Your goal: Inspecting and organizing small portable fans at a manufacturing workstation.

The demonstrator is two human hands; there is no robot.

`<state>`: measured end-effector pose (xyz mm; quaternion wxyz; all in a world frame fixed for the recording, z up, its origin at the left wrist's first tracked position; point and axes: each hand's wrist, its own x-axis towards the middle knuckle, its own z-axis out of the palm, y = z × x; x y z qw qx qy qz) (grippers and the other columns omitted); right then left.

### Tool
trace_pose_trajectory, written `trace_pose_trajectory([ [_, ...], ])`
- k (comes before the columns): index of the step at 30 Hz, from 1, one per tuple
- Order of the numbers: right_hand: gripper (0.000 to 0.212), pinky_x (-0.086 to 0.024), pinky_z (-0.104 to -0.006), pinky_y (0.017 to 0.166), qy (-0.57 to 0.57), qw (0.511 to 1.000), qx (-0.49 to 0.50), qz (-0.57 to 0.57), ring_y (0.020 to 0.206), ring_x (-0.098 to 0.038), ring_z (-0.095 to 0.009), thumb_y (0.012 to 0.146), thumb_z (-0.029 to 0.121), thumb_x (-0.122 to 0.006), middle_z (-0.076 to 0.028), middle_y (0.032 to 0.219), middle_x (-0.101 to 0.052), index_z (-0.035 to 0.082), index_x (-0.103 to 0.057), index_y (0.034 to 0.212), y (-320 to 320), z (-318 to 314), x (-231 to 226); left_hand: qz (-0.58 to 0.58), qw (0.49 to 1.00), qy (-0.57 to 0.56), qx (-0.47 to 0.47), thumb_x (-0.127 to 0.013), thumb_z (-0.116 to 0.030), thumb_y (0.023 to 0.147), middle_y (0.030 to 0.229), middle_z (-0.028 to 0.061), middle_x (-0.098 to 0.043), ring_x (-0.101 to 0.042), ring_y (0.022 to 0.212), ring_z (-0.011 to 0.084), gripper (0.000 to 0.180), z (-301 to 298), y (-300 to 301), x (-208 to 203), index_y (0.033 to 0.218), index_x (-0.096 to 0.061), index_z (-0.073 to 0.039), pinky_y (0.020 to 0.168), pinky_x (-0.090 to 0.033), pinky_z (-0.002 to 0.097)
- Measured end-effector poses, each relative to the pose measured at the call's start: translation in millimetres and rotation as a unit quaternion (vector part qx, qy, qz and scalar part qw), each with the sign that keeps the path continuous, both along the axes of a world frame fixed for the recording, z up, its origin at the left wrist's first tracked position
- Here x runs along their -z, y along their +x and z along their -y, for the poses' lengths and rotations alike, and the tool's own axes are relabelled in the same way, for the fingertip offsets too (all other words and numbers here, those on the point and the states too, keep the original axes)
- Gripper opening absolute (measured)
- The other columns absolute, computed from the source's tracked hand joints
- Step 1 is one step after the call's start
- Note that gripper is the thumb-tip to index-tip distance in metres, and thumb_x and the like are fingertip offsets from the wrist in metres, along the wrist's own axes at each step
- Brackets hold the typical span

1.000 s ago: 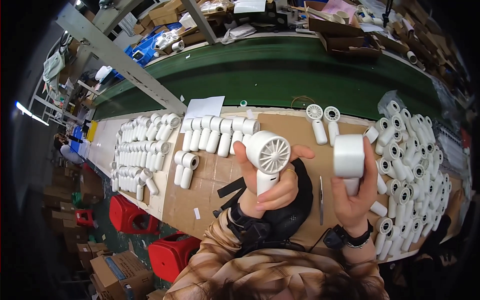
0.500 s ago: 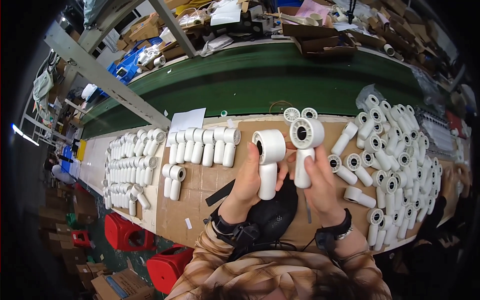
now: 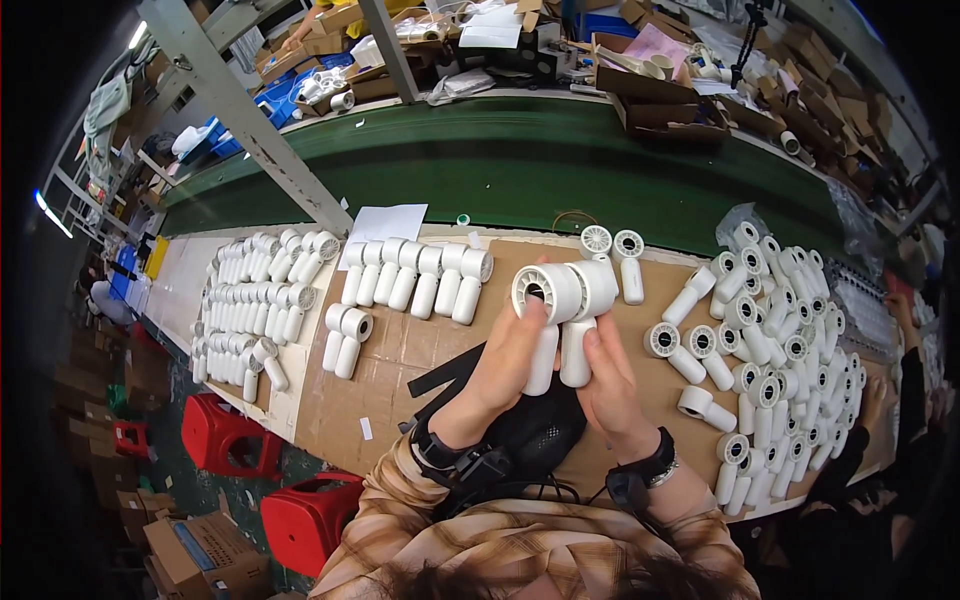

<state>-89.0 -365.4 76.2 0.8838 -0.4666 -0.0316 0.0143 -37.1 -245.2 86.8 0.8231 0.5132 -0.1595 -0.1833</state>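
Observation:
My left hand (image 3: pixel 497 372) is closed round a white handheld fan (image 3: pixel 541 358), its thumb at the round head's dark centre. A second white handheld fan (image 3: pixel 575 352) is in my right hand (image 3: pixel 612 392), fingers wrapped round its handle. The two round heads are side by side and look to be touching. Just beyond them lie a fan standing apart (image 3: pixel 631 268) and another round head (image 3: pixel 596 240). To the left, a row of white fans (image 3: pixel 418 275) lies on the cardboard, with a shorter pair (image 3: pixel 346 340) nearer me.
A heap of white fans (image 3: pixel 780 370) covers the right side, beside another person's hand (image 3: pixel 873 400). More fans (image 3: pixel 262 300) lie in rows at far left. Beyond runs a green conveyor belt (image 3: pixel 480 160). A metal post (image 3: pixel 255 130) rises at left. Red stools (image 3: pixel 310 525) stand below left.
Both hands have brought the two fans together, the right one moving left. The left fan's head has turned so its slotted face shows more. The whole view has shifted slightly.

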Motion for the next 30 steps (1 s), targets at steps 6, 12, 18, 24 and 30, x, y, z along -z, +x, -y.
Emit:
trace_pose_trajectory([
  [6, 0.054, -0.028, -0.0328, 0.103, -0.011, 0.999, -0.043, 0.005, 0.127, -0.032, -0.020, 0.096, 0.023, -0.031, -0.010, 0.139, -0.029, 0.006, -0.008, 0.142, 1, -8, 11, 0.104, 0.992, 0.060, -0.032, -0.067, -0.007, 0.076, 0.123, 0.0081, -0.044, -0.048, 0.106, 0.0143, 0.080, -1, -7, 6, 0.140, -0.019, -0.003, 0.087, -0.042, 0.0294],
  [12, 0.057, -0.021, -0.0341, 0.108, 0.001, 0.998, -0.067, -0.012, 0.132, -0.026, -0.022, 0.092, 0.015, -0.032, -0.011, 0.141, -0.026, 0.005, -0.006, 0.142, 3, -8, 13, 0.014, 0.999, 0.023, -0.019, -0.069, -0.001, 0.073, 0.124, 0.0091, -0.044, -0.044, 0.114, 0.0165, 0.083, -3, -9, 2, 0.139, -0.020, -0.003, 0.096, -0.036, 0.0324],
  [18, 0.062, -0.018, -0.0347, 0.108, 0.022, 0.997, -0.074, -0.001, 0.132, -0.024, -0.022, 0.087, 0.011, -0.034, -0.011, 0.141, -0.025, 0.005, -0.007, 0.142, 1, -11, 10, -0.061, 0.997, -0.040, 0.002, -0.064, -0.002, 0.076, 0.123, 0.0101, -0.045, -0.046, 0.112, 0.0163, 0.078, -9, -12, 2, 0.139, -0.019, -0.002, 0.094, -0.038, 0.0312],
  [24, 0.069, -0.018, -0.0351, 0.108, -0.013, 0.998, -0.059, 0.022, 0.131, -0.024, -0.023, 0.084, 0.015, -0.043, -0.012, 0.142, -0.023, 0.005, -0.006, 0.142, 0, -7, 3, -0.153, 0.980, -0.106, 0.064, -0.058, 0.000, 0.071, 0.125, 0.0131, -0.044, -0.047, 0.113, 0.0231, 0.075, -20, -6, -2, 0.138, -0.024, -0.004, 0.096, -0.038, 0.0337],
  [30, 0.082, -0.017, -0.0348, 0.108, -0.057, 0.995, -0.027, 0.080, 0.131, -0.024, -0.024, 0.080, 0.014, -0.052, -0.012, 0.144, -0.018, 0.007, 0.000, 0.143, -3, -9, -7, -0.221, 0.905, -0.338, 0.136, -0.056, -0.006, 0.057, 0.130, 0.0186, -0.040, -0.043, 0.118, 0.0317, 0.087, -17, -2, 7, 0.138, -0.024, -0.005, 0.100, -0.034, 0.0445],
])
